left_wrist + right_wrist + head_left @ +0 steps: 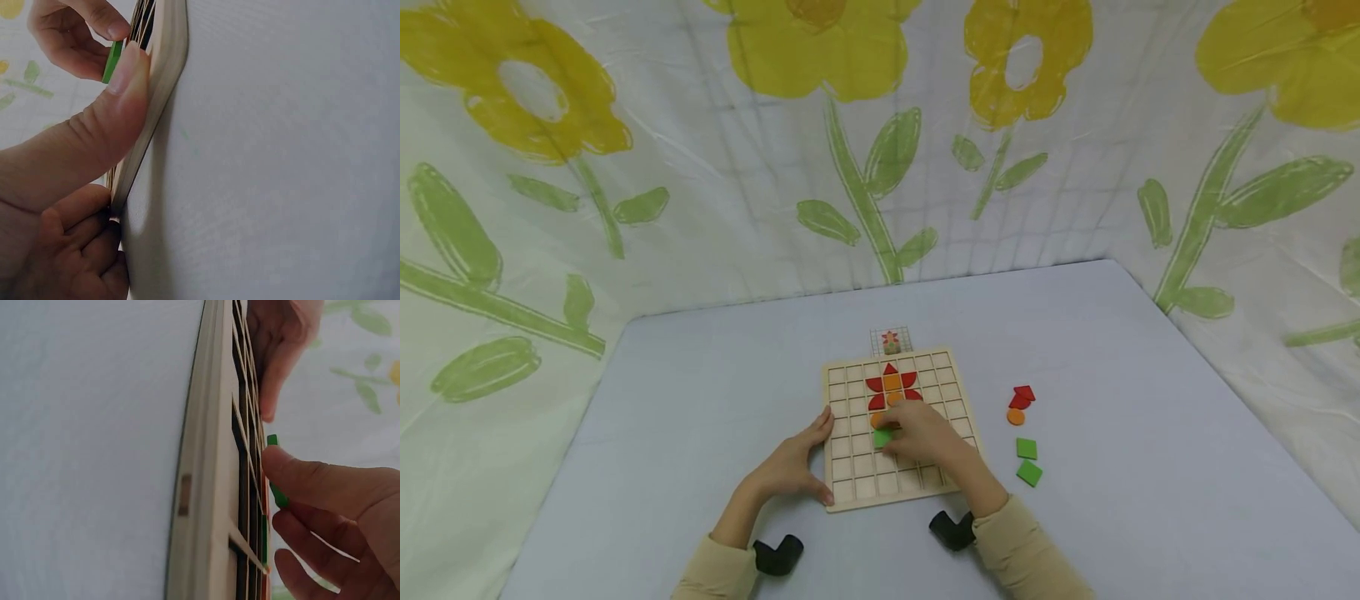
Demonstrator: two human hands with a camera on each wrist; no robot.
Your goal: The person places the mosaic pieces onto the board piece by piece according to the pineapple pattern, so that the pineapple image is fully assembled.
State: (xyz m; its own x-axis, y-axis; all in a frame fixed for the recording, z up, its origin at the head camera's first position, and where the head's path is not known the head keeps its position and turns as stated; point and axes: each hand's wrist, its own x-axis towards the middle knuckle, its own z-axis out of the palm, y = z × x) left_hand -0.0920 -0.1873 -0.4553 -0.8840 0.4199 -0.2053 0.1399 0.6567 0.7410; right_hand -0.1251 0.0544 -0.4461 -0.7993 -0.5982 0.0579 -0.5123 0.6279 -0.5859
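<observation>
A wooden grid board (pixel 850 468) lies on the table. On its upper middle, red pieces (pixel 874 384) and orange pieces (pixel 891 382) form a flower-like figure. My right hand (pixel 925 433) pinches a green square tile (pixel 278 487) between thumb and fingers, just over the board's middle. That hand covers some of the cells below it. Another green piece (pixel 264 540) shows set in the board in the right wrist view. My left hand (pixel 786 467) holds the board's left side, its thumb at the near left corner and its fingers along the edge.
Right of the board lie two green squares (pixel 1026 448), an orange disc (pixel 1016 417) and red pieces (pixel 1024 393). A small pattern card (pixel 904 340) with a grid stands or lies at the board's far edge. Black wrist devices (pixel 778 556) sit at both cuffs.
</observation>
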